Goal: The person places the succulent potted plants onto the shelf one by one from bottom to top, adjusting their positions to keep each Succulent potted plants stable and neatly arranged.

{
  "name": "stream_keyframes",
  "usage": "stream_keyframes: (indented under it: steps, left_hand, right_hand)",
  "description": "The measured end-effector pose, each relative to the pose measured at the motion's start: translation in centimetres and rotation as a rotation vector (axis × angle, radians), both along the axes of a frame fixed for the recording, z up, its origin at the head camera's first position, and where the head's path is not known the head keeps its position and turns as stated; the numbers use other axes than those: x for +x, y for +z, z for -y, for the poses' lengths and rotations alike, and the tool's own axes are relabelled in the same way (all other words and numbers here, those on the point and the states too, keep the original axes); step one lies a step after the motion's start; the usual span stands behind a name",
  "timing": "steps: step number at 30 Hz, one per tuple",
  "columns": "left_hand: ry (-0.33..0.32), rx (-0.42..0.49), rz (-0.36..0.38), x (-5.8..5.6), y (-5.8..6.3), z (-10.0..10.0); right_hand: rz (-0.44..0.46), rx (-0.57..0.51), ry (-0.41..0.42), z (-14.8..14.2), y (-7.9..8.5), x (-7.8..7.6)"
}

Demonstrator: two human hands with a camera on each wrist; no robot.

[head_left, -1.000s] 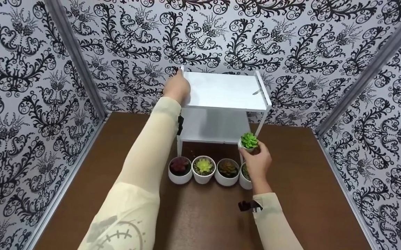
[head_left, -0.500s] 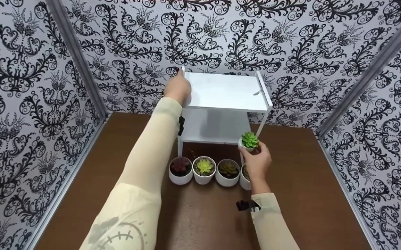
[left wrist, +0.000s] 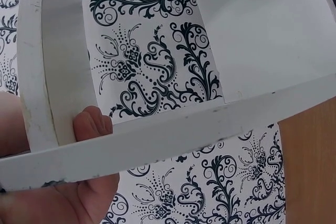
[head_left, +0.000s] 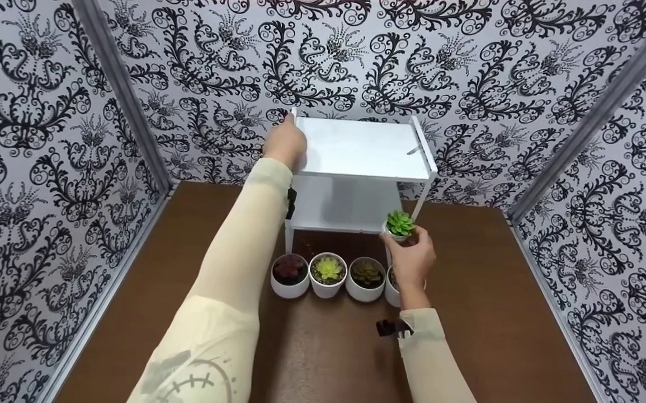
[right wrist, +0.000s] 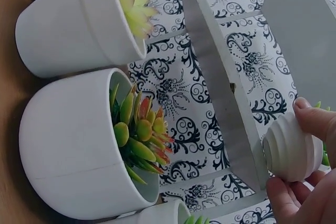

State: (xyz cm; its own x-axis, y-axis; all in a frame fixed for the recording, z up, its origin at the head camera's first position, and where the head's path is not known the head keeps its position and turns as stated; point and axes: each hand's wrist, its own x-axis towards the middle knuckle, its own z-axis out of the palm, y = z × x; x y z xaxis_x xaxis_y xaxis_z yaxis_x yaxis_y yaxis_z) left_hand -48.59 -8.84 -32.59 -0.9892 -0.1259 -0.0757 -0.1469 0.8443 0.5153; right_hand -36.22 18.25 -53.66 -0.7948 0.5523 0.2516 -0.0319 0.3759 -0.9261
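Note:
My left hand (head_left: 284, 141) grips the upper left side of a white two-tier shelf (head_left: 362, 148). In the left wrist view its fingers (left wrist: 93, 123) curl round a scuffed white bar. My right hand (head_left: 414, 254) pinches a small potted succulent (head_left: 400, 223) with bright green leaves, held upright by the lower tier's front right corner. The right wrist view shows its white ribbed pot (right wrist: 291, 148) between thumb and fingers, close to the edge of the shelf board (right wrist: 228, 85).
In front of the shelf stands a row of white pots: one with a dark red succulent (head_left: 290, 268), one yellow-green (head_left: 328, 269), one brownish green (head_left: 367, 272), and another pot (head_left: 392, 294) partly behind my right hand. Patterned walls enclose the brown table (head_left: 323, 358).
My right hand, with the small potted succulent, has shifted slightly left and toward the shelf. The left hand keeps its hold on the shelf, and the row of pots stays put.

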Motion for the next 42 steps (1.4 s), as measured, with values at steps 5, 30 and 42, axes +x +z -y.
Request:
stream_keyframes:
  steps: [5, 30, 42]
  left_hand:
    - [0.01, -0.002, -0.026, 0.1, -0.1, 0.1]
    - [0.015, 0.035, -0.044, 0.1, -0.1, -0.2]
    - [0.024, 0.016, -0.033, -0.1, -0.2, 0.0]
  right_hand:
    - [-0.005, 0.045, -0.034, 0.1, 0.0, -0.2]
    - [0.001, 0.071, -0.034, 0.4, 0.7, -1.3]
    - [0.019, 0.099, -0.054, 0.4, 0.7, -1.6]
